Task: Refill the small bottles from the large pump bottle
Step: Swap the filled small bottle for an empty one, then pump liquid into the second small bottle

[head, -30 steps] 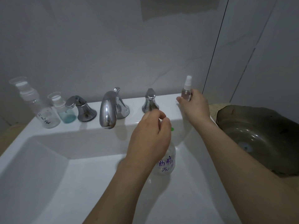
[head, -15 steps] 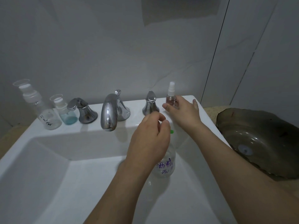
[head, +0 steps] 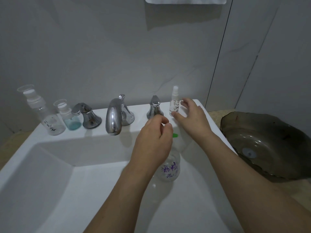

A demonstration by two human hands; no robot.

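Head view shows the right hand [head: 191,120] opened, fingers spread, just beside the small spray bottle [head: 174,102], which stands upright on the sink ledge [head: 138,108] right of the right tap handle [head: 154,107]. Half a second ago that hand was still wrapped around the bottle; now it has let go, so the bottle has been carried from the far right corner and parked closer to the middle. The left hand [head: 154,142] has stayed put over the top of the large bottle [head: 168,170] standing in the basin [head: 50,174], fingertips curled together as if pinching its cap or pump, which the hand hides apart from a sliver of green. Whether it is turning anything cannot be told. Two more small bottles, a tall clear bottle [head: 45,113] and a blue-tinted bottle [head: 69,116], wait at the far left of the ledge. Judging by this, the spray bottle is now within reach for filling, and no liquid has been moved yet.
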